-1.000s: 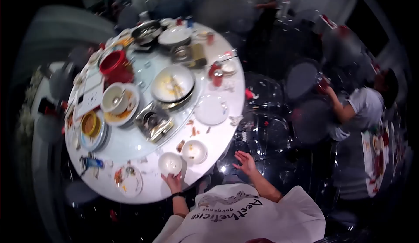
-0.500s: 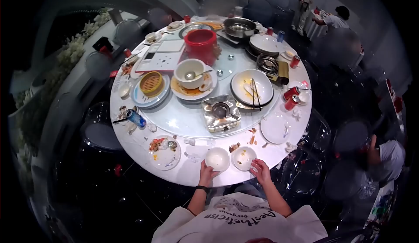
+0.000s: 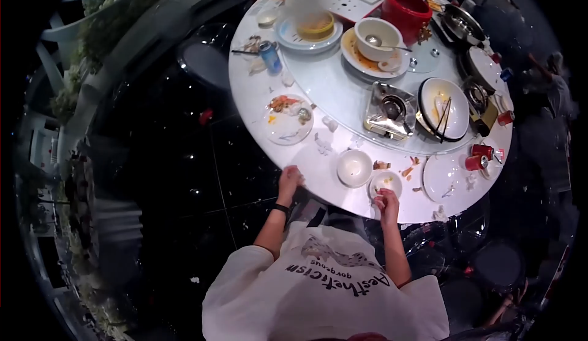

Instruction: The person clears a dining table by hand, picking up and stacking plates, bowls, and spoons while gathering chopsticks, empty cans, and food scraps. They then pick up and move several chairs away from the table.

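Note:
My left hand (image 3: 291, 177), with a black band on its wrist, is over the table's near edge, its fingers loosely apart and holding nothing. An empty-looking white bowl (image 3: 354, 168) stands to its right, not touched. My right hand (image 3: 386, 200) has its fingers closed at the near rim of a second white bowl (image 3: 385, 184), which has food bits in it. Left of the first bowl lies a plate of food scraps (image 3: 288, 119). A flat white plate (image 3: 442, 178) is to the right of the second bowl.
On the glass turntable (image 3: 324, 96) are a metal stove (image 3: 391, 109), a dish with chopsticks (image 3: 444, 109), a large bowl with a ladle (image 3: 378, 39) and a red bucket (image 3: 406, 14). Red cans (image 3: 477, 162) stand right, a blue can (image 3: 269, 57) left. Food scraps and crumpled tissues lie about.
The view has swung left and down. My left hand has let go of the first bowl and moved left. My right hand has closed at the second bowl's rim.

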Available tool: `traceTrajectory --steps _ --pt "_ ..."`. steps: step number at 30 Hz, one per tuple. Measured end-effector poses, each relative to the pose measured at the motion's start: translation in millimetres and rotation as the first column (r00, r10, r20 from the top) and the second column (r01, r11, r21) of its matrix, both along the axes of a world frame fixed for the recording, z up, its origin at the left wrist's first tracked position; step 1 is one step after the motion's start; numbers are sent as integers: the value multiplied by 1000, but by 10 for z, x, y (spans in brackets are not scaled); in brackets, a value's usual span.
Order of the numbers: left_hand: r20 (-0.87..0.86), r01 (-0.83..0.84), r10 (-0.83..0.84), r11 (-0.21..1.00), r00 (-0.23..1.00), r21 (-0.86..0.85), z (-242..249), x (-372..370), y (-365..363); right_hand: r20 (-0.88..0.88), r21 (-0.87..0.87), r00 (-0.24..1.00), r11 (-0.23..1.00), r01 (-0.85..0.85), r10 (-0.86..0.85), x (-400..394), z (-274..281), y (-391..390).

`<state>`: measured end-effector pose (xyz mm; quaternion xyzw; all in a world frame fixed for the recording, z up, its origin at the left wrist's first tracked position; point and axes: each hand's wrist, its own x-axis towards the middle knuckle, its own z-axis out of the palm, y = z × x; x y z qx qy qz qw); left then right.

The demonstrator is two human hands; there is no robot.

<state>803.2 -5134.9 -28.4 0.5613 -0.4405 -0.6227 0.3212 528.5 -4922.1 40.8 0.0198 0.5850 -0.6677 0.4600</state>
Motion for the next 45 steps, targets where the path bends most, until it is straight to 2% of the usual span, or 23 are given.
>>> traceTrajectory --steps 4,7,10,12,14,16,18,19,20,21,23,24,26,29,31,33,34,37,40,41,42,43,45 --pt "237 -156 213 959 948 -238 -256 512 -736 -112 7 993 1000 -22 22 64 230 -272" --pt "302 -160 217 966 928 -203 -488 549 -1405 -116 -2 993 1000 -13 12 255 303 -564" --pt "149 -184 170 980 974 82 -379 285 -1826 -103 -1 995 1000 16 -16 504 277 -930" --pt "-58 -69 81 979 995 192 -335 295 -2068 -83 18 995 998 65 -63 715 228 -1188" --pt "-242 83 -9 952 970 294 -73 312 -2279 -28 3 991 992 128 -128 889 184 -1434" --pt "-238 197 -122 926 964 322 389 395 -2537 22 -20 982 982 190 -190 1054 146 -1651" --pt "51 305 -315 941 948 146 1104 442 -2752 19 16 978 978 209 -209 1174 76 -1834" --pt "318 440 -385 890 866 -122 1242 502 -2899 8 28 978 978 209 -209 1224 61 -1916" --pt "498 567 -391 778 774 -270 1412 491 -2936 2 44 977 976 213 -213 1285 48 -1966" --pt "668 667 -304 636 679 -388 1583 478 -2974 -3 44 977 976 212 -212 1342 60 -2001" --pt "780 789 -272 456 564 -411 1672 306 -2954 -15 28 976 975 219 -218 1406 98 -2099" --pt "765 801 -291 392 574 -452 1589 239 -2958 -19 34 973 972 232 -231 1432 105 -2116" --pt "856 895 -277 231 436 -381 1612 146 -2952 -30 46 965 964 263 -262 1466 126 -2125" --pt "878 898 -188 85 440 -431 1800 168 -2841 -68 61 933 932 358 -354 1480 248 -2044" --pt "949 958 -133 23 285 -285 1615 191 -2891 -98 79 908 906 415 -407 1501 286 -1886" --pt "956 961 -104 -14 275 -278 1472 288 -2954 -84 118 886 878 463 -456 1547 236 -1706" --pt "936 942 -123 -19 330 -335 1572 323 -2989 -83 141 874 863 486 -478 1511 222 -1660" --pt "926 935 -142 -19 349 -355 1627 375 -3013 -157 124 830 823 555 -535 1507 323 -1501" --pt "939 947 -142 -23 314 -320 1447 376 -3091 -193 222 793 761 609 -578 1510 258 -1373" --pt "891 905 -161 27 424 -425 1464 394 -3140 -251 270 793 746 608 -555 1480 149 -1326" --pt "835 867 -236 163 497 -470 1531 434 -3156 -308 316 790 726 611 -530 1440 -11 -1272" --pt "797 830 -242 236 553 -505 1708 437 -3103 -362 364 786 700 615 -502 1402 -205 -1195" --pt "667 741 -334 397 666 -541 1835 469 -3010 -292 409 822 713 569 -489 1235 -579 -1065"
